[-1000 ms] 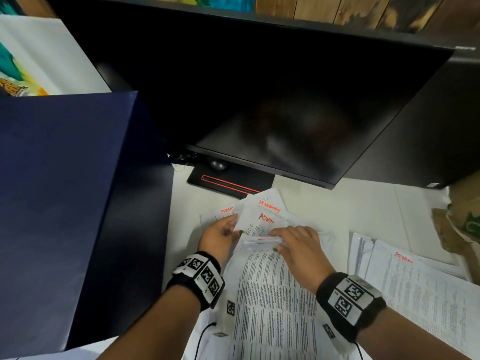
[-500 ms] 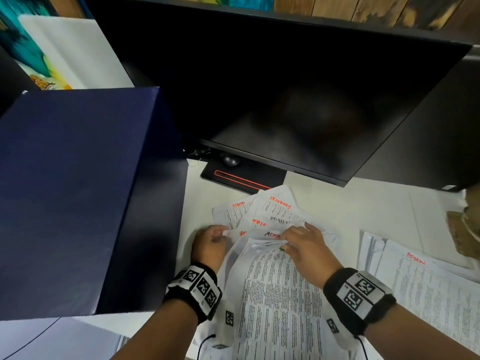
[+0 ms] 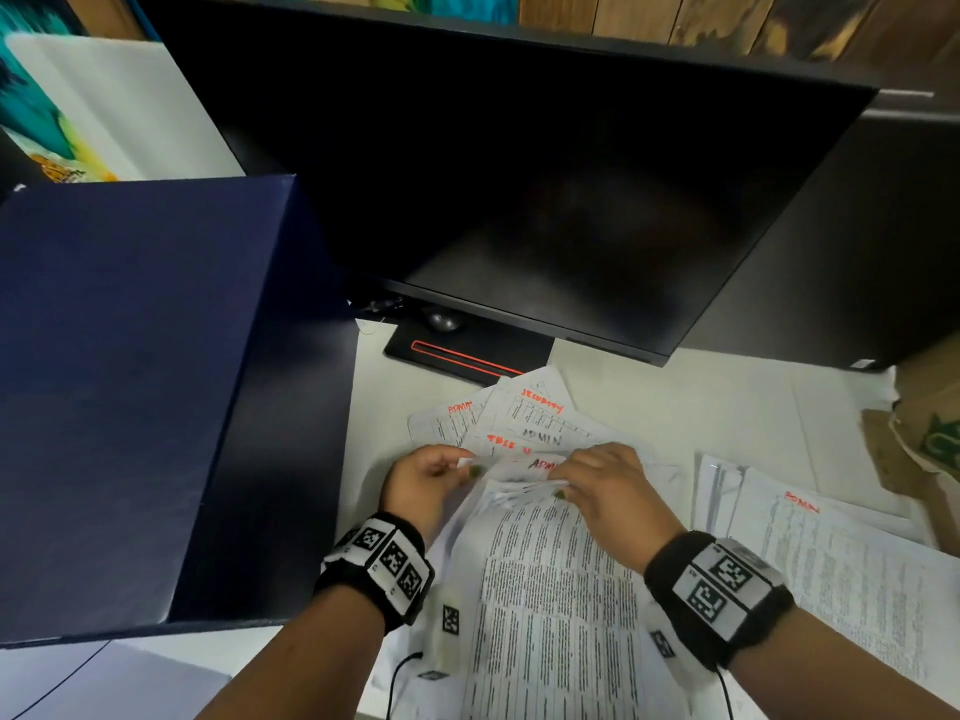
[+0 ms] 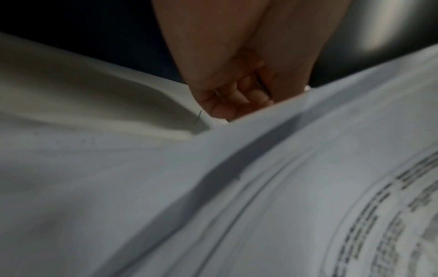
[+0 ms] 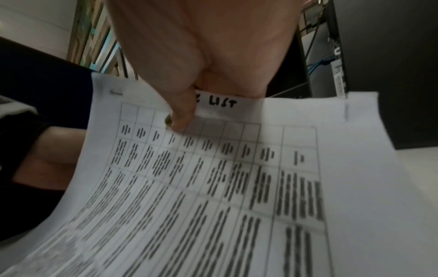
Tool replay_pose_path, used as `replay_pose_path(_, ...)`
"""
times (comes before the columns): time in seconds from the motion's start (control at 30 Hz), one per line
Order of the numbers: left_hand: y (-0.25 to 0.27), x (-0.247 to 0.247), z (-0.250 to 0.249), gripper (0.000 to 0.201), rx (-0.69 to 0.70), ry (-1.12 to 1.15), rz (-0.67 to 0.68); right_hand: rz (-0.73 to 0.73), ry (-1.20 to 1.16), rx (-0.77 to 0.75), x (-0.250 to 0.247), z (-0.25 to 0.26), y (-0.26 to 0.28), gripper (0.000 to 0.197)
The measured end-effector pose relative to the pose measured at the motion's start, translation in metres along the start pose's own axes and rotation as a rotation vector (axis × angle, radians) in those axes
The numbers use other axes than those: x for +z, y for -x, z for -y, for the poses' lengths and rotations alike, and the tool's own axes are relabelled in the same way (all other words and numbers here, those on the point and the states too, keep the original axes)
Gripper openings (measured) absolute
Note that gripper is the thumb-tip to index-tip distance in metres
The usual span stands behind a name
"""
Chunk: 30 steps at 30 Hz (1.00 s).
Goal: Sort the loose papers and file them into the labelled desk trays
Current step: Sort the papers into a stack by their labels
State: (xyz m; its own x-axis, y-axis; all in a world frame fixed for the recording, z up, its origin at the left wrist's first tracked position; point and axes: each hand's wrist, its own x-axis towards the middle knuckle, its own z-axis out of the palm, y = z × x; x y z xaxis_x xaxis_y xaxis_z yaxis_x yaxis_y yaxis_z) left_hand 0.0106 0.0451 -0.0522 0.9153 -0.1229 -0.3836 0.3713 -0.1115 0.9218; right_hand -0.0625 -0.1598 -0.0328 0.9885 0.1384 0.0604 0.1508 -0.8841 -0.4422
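Observation:
A stack of printed sheets (image 3: 545, 589) lies before me on the white desk (image 3: 675, 407), held at its far edge by both hands. My left hand (image 3: 431, 478) pinches the stack's top left corner, fingers curled (image 4: 234, 99). My right hand (image 3: 597, 480) pinches the top edge, thumb on a table-printed sheet (image 5: 213, 178) headed "LIST". Beyond the hands fan loose papers (image 3: 524, 413) with red "ADMIN" and other handwritten labels. No labelled tray is in view.
A dark monitor (image 3: 519, 200) overhangs the desk's back, its stand (image 3: 457, 356) just behind the papers. A large navy box (image 3: 130, 397) fills the left. Another pile of papers (image 3: 831, 553) lies at right, beside a cardboard box (image 3: 930, 444).
Both hands have drawn slightly nearer along the stack's top edge, the left hand's fingers curling tighter on the corner. More of the fanned labelled sheets shows behind them.

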Motion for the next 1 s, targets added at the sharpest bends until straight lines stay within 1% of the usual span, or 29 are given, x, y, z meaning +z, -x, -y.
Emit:
replay_pose_path(0.1,0.005,0.003,-0.008,0.017,-0.048,0.070,0.108,0.095,0.025,0.049,-0.012,-0.005,-0.004,0.023)
replay_pose_path(0.17,0.011,0.005,-0.012,0.017,-0.101,0.121,0.221,0.085,0.053,0.090,-0.011,-0.007,-0.003,0.026)
replay_pose_path(0.2,0.013,0.006,-0.015,0.018,-0.129,0.156,0.262,0.068,0.063,0.091,-0.010,-0.008,-0.001,0.026)
replay_pose_path(0.23,0.014,0.007,-0.015,0.017,-0.155,0.179,0.271,0.061,0.066,0.086,-0.008,-0.008,0.000,0.024)
replay_pose_path(0.3,0.012,0.006,-0.017,0.018,-0.198,0.199,0.215,0.056,0.075,0.065,-0.002,-0.009,0.004,0.023)
replay_pose_path(0.33,0.008,0.006,-0.015,0.022,-0.198,0.137,0.151,0.042,0.080,0.051,0.000,-0.010,0.005,0.026)
replay_pose_path(0.4,-0.005,0.004,-0.006,0.024,-0.145,-0.083,-0.026,-0.011,0.093,0.044,0.005,-0.008,0.009,0.034)
replay_pose_path(0.43,-0.011,0.003,-0.001,0.025,-0.138,-0.156,-0.101,-0.040,0.095,0.042,0.007,-0.008,0.011,0.036)
replay_pose_path(0.47,-0.015,0.004,0.002,0.027,-0.148,-0.191,-0.142,-0.069,0.097,0.036,0.009,-0.007,0.013,0.038)
replay_pose_path(0.57,-0.020,0.007,0.008,0.029,-0.179,-0.223,-0.144,-0.124,0.093,0.027,0.014,-0.008,0.019,0.042)
replay_pose_path(0.67,-0.023,0.011,0.004,0.027,-0.165,-0.268,-0.139,-0.162,0.086,0.026,0.017,-0.011,0.021,0.043)
replay_pose_path(0.73,-0.022,0.015,0.000,0.023,-0.138,-0.296,-0.111,-0.180,0.095,0.030,0.018,-0.012,0.020,0.044)
replay_pose_path(0.83,-0.017,0.019,-0.004,0.014,-0.060,-0.321,-0.051,-0.189,0.101,0.043,0.019,-0.014,0.020,0.047)
replay_pose_path(0.87,-0.014,0.019,-0.005,0.015,-0.036,-0.321,-0.035,-0.195,0.103,0.042,0.020,-0.015,0.020,0.047)
replay_pose_path(0.97,-0.010,0.017,0.000,0.035,0.010,-0.275,0.005,-0.211,0.106,0.035,0.022,-0.017,0.020,0.044)
replay_pose_path(1.0,-0.009,0.016,0.002,0.038,0.024,-0.256,0.009,-0.214,0.112,0.032,0.023,-0.018,0.020,0.043)
